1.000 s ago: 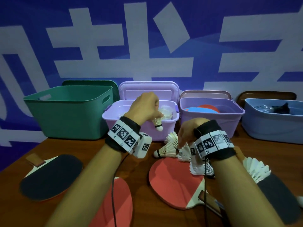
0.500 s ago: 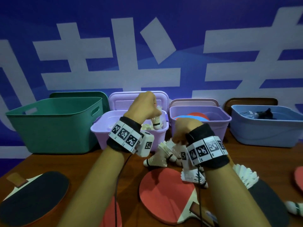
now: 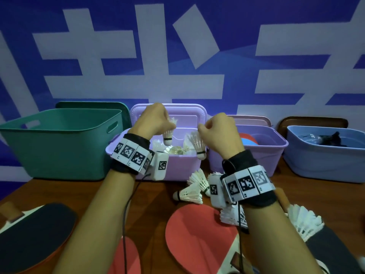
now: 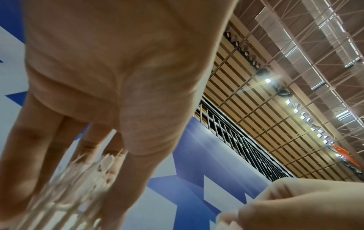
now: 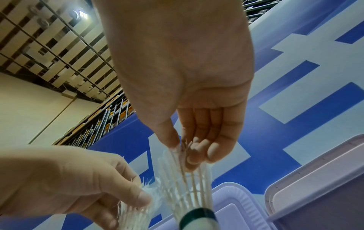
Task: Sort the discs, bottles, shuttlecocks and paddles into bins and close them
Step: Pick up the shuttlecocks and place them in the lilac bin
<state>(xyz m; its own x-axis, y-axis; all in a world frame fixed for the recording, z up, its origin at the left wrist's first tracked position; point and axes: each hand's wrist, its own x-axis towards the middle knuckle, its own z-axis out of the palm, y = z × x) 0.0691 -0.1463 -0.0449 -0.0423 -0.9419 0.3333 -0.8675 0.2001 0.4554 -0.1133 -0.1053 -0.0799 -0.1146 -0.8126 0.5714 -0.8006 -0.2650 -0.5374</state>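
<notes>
Over the open lilac plastic bin [image 3: 169, 165], each hand pinches a white feathered shuttlecock's skirt, cork down, ready for dropping: left hand [image 3: 153, 120], right hand [image 3: 220, 131].

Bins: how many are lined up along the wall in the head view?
4, in one row: green bin far left, then lilac bin, purple bin, and blue bin far right. None looks hidden.

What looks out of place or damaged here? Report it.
Nothing is damaged or spilled. Loose shuttlecocks lie on the table, two on paddles, not yet sorted. The left hand and right hand each pinch a shuttlecock over the lilac bin.
</notes>
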